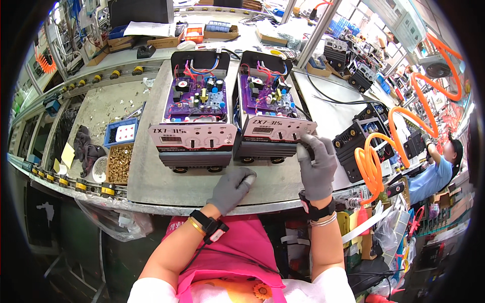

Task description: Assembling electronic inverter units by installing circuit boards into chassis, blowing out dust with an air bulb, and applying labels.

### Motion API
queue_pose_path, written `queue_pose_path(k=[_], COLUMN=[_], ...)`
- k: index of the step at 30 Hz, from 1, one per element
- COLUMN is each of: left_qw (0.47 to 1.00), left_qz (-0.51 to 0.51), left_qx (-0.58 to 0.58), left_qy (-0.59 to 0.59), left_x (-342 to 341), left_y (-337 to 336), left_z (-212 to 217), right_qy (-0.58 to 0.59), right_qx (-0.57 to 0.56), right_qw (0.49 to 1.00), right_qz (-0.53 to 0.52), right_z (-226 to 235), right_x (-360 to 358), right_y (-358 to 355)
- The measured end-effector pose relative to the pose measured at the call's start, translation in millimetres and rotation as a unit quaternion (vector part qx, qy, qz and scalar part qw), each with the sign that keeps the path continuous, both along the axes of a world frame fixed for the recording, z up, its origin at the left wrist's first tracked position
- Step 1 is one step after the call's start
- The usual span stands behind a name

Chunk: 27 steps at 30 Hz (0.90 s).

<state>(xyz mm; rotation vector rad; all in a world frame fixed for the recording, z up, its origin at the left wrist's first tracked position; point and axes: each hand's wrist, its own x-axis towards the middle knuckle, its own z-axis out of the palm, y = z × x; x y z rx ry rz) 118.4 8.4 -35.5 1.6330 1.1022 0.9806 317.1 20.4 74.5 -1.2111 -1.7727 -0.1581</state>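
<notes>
Two uncovered welding machines stand side by side on the bench. The left welding machine [192,140] and the right welding machine [275,130] each have a white front panel with dark knobs, facing me. Behind each panel lies a purple circuit board [197,98] with red and blue wires. My right hand [318,164], in a grey glove, has its fingers bent together at the right end of the right panel; whatever is between the fingertips is hidden. My left hand [232,191], also gloved, rests curled on the bench in front of the machines, its palm hidden.
At left are a blue bin [121,132] with white cards and a tray of brass-coloured parts [120,164]. Orange coiled hoses [371,161] hang at right, near more dark machines [364,141]. A person in a blue shirt [432,177] works farther right.
</notes>
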Motion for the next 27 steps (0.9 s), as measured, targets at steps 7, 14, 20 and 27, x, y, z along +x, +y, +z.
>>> queue_pose_path(k=[7, 14, 20, 27], left_qw=[1.0, 0.999, 1.0, 1.0], left_qz=[-0.008, -0.004, -0.007, -0.006], left_qx=[0.006, 0.04, 0.015, 0.024], left_qy=[0.029, 0.011, 0.007, -0.008], left_x=[0.0, -0.6, 2.3, 1.4], left_y=[1.5, 2.7, -0.3, 0.4], left_z=[-6.9, -6.5, -2.5, -7.1], right_qy=[0.052, 0.007, 0.036, -0.001], right_qx=[-0.023, -0.058, -0.035, -0.024], right_qw=[0.998, 0.998, 0.999, 1.0], right_qz=[0.006, -0.016, 0.004, 0.015], right_z=[-3.3, -3.9, -13.1, -11.0], right_x=[-2.9, -2.9, -1.8, -0.9], right_y=[9.4, 9.2, 13.6, 18.2])
